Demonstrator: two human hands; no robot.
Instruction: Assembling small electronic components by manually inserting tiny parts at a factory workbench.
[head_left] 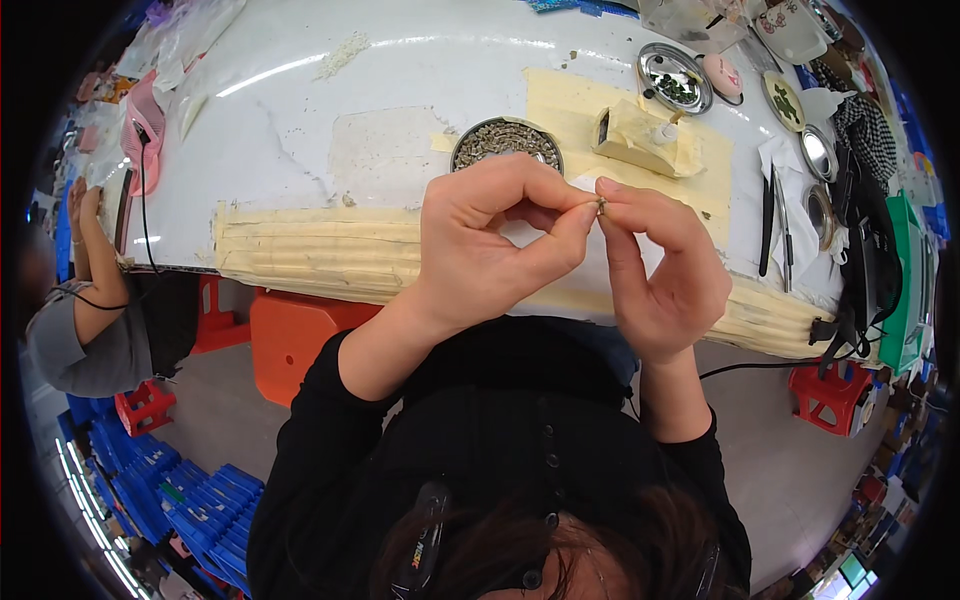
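Note:
My left hand (495, 235) and my right hand (668, 265) meet above the front of the table, thumbs and forefingers pinched together. Between the fingertips is a tiny greenish-brown piece (600, 206), too small to name. Both hands are closed on it. Just behind my left hand stands a round metal dish (455, 160) full of small brownish-grey metallic pieces (508, 138), partly covered by that hand. To the right of the dish sits a block wrapped in cream tape (640, 145), with a small pale knob on its right end.
Cream padding (320, 250) lines the table's front edge. Tweezers (780, 225) lie at the right, near a dish of dark green pieces (675, 80) and a pink round object (722, 75). Another person's arm (92, 270) is at the far left. An orange stool (290, 340) stands below.

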